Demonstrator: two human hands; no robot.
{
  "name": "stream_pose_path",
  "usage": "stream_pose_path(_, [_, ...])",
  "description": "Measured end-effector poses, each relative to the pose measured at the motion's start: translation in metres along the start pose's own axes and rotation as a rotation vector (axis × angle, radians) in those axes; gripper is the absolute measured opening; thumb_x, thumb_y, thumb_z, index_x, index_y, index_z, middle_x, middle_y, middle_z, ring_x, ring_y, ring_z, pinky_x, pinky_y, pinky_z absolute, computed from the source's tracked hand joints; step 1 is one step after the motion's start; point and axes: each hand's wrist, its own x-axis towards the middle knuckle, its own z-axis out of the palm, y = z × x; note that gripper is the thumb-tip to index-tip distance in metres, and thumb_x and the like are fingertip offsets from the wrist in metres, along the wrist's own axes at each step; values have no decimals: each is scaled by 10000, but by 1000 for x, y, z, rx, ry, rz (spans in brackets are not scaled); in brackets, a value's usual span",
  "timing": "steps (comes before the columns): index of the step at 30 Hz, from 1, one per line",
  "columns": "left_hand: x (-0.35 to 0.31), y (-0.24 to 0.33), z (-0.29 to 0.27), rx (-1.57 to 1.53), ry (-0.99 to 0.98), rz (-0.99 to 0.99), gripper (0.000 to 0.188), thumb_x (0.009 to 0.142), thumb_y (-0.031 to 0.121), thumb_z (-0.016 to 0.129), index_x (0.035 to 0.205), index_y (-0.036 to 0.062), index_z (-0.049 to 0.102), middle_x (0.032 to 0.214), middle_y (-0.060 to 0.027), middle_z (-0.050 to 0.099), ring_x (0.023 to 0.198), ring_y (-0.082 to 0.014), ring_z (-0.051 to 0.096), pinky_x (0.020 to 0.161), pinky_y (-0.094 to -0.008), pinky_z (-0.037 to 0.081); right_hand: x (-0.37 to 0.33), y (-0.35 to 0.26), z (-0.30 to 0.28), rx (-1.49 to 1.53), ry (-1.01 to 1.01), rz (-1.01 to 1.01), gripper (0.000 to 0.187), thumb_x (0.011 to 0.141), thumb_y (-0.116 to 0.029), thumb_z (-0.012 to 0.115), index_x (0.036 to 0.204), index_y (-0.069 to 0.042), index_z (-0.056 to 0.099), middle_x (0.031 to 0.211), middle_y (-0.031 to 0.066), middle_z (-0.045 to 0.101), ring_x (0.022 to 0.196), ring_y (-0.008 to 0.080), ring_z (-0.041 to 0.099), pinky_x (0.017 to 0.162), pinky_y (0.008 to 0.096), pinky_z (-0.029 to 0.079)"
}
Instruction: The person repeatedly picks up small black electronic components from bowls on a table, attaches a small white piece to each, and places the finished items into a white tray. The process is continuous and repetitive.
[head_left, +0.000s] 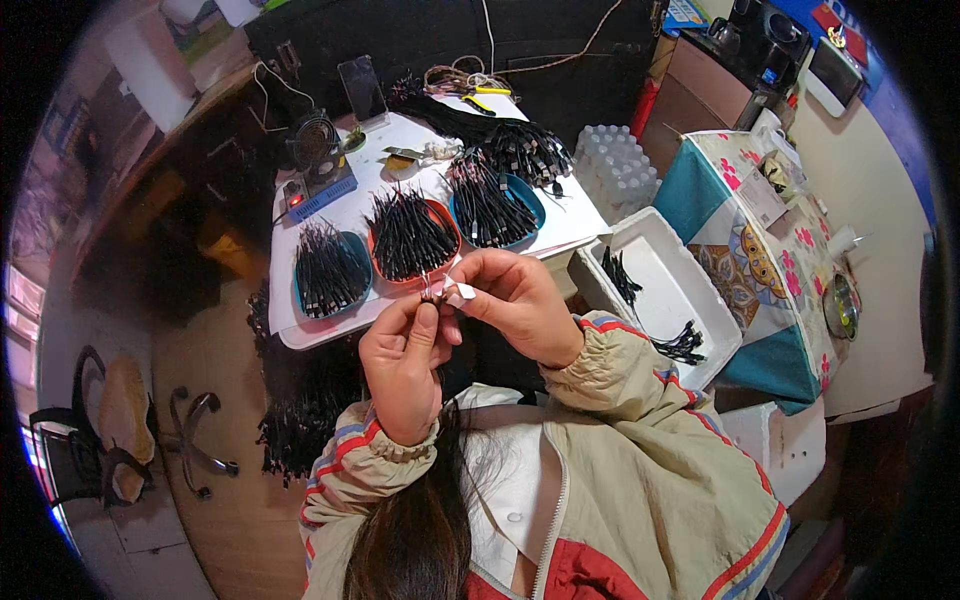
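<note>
My left hand (pixel 405 360) pinches the end of a short black cable, with thin pale wires sticking up past the thumb. Close against it, my right hand (pixel 522 305) grips a small white piece (pixel 459 294) between thumb and fingers; whether it is tape or a tag I cannot tell. Both hands are raised before the near edge of the white table (pixel 310 335). Just beyond them stand three bowls of black cables: a teal bowl (pixel 353 301) on the left, an orange bowl (pixel 453 240) in the middle and a blue bowl (pixel 532 203) on the right.
A white foam box (pixel 725 315) holding some black cables (pixel 680 344) stands at the right. More cables (pixel 530 145) are heaped at the table's back, near yellow-handled pliers (pixel 480 100). A small fan (pixel 315 142) and a blue device (pixel 322 197) occupy the table's left. Dark cable bundles (pixel 300 425) hang below.
</note>
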Motion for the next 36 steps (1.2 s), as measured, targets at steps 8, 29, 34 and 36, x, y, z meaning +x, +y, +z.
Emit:
stream_pose_path(8, [2, -2, 0, -54, -11, -50, 170, 970, 105, 560, 1031, -42, 618, 798, -62, 623, 645, -69, 532, 472, -155, 325, -5, 6, -4, 105, 69, 21, 124, 920, -72, 615, 1017, 0, 586, 948, 30, 621, 809, 66, 549, 716, 203, 439])
stream_pose_path(29, [-1, 13, -6, 9, -164, -245, 194, 960, 104, 574, 1000, -74, 638, 741, -103, 640, 542, -49, 459, 473, -175, 293, 3, -5, -17, 482, -218, 373, 198, 893, -87, 620, 1058, 1, 557, 950, 59, 609, 809, 141, 598, 746, 303, 517])
stream_pose_path(34, [-4, 16, -8, 13, -211, -289, 185, 957, 102, 580, 974, -69, 649, 739, -90, 641, 556, -48, 466, 497, -169, 313, 5, -7, -16, 533, -304, 399, 123, 923, -75, 605, 1025, -8, 590, 935, 41, 618, 804, 121, 603, 760, 264, 506])
stream_pose_path(36, [-5, 18, -9, 76, -259, -278, 187, 956, 100, 582, 995, -69, 652, 736, -71, 632, 582, -48, 486, 515, -164, 330, 5, -6, -18, 538, -305, 444, 113, 915, -72, 603, 1005, -5, 588, 901, 41, 614, 784, 126, 598, 749, 261, 497])
